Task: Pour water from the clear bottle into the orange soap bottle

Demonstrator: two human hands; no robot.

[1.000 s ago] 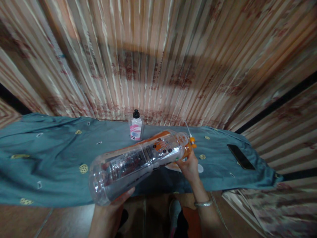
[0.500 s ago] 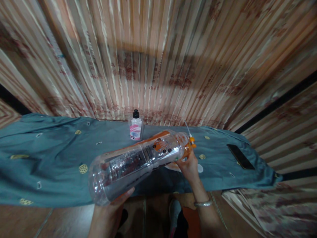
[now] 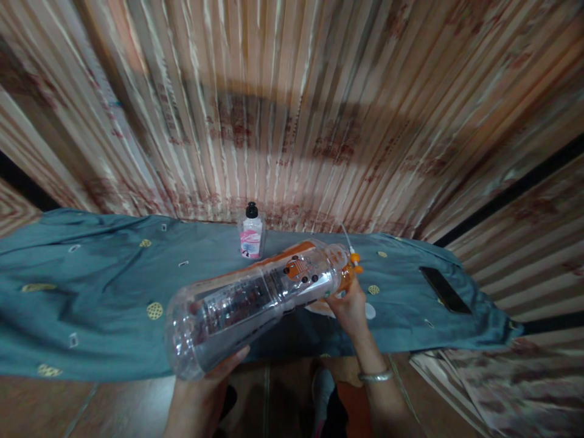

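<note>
A large clear plastic bottle (image 3: 255, 298) is held tilted above the cloth, its wide base to the lower left and its neck to the upper right. Printed in orange and black, it has an orange cap (image 3: 347, 277) with a small orange fitting and a thin clear tube. My left hand (image 3: 214, 371) supports the base end from beneath, closed against it; most of its fingers are hidden behind the bottle. At the neck, my right hand (image 3: 349, 304) is closed around the orange cap. A silver bangle circles the right wrist.
A small bottle with a black top and pink label (image 3: 251, 234) stands behind the large one. A dark phone (image 3: 444, 290) lies at the right on the teal cloth (image 3: 109, 267). A white flat item (image 3: 370, 311) lies partly hidden by my right hand. Pleated curtains rise behind.
Both hands keep the same hold on the large bottle. The whole view has shifted very slightly; nothing else visibly differs.
</note>
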